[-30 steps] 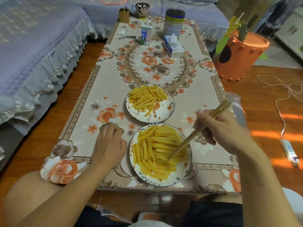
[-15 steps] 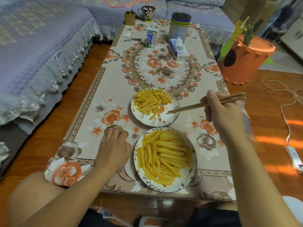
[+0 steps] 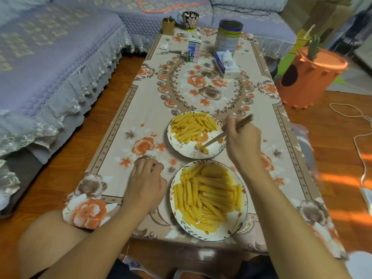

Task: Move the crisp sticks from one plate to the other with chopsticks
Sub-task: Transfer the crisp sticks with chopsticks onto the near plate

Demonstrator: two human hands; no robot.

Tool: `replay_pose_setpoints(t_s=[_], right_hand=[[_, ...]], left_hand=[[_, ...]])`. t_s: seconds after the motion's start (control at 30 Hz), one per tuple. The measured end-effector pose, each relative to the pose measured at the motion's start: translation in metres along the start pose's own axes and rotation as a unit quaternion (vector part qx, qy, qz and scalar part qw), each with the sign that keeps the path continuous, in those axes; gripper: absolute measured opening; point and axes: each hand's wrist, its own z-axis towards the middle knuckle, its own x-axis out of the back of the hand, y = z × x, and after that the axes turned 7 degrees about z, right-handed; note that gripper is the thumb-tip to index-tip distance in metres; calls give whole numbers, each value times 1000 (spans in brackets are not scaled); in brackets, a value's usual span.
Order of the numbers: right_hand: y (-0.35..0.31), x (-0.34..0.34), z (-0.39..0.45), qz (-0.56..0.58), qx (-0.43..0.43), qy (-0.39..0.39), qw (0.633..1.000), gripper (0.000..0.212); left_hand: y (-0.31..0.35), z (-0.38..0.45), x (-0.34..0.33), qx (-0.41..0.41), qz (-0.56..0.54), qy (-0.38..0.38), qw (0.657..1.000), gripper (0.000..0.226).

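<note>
Near plate (image 3: pixel 234 228): closest to you, heaped with crisp sticks (image 3: pixel 207 196). Your left hand (image 3: pixel 146 183) rests on the floral tablecloth (image 3: pixel 124 137) just left of it, fingers curled under, holding nothing. Far plate (image 3: pixel 181 147): just beyond the near plate, sticks piled on its far half. Your right hand (image 3: pixel 242 137) grips the chopsticks (image 3: pixel 216 138), tips clamping one stick (image 3: pixel 202 148) over the far plate's near rim. Well beyond: tissue box (image 3: pixel 227 64), milk carton (image 3: pixel 193 51), tin can (image 3: pixel 229 35), floral mug (image 3: pixel 190 19).
</note>
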Motion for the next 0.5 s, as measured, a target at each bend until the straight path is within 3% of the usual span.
replay_pose_setpoints(t_s=[0.13, 0.23, 0.4, 0.5], right_hand=[[-4, 50, 4, 125, -93, 13, 988, 49], [-12, 90, -4, 212, -139, -34, 967, 50], [-14, 116, -44, 101, -115, -229, 961, 50], [-13, 110, -65, 71, -106, -252, 959, 48]], left_hand=[[-2, 0, -2, -5, -7, 9, 1000, 38], [-1, 0, -4, -7, -8, 13, 1000, 36], [0, -1, -4, -10, -6, 18, 1000, 38], [1, -1, -3, -8, -7, 20, 1000, 38]])
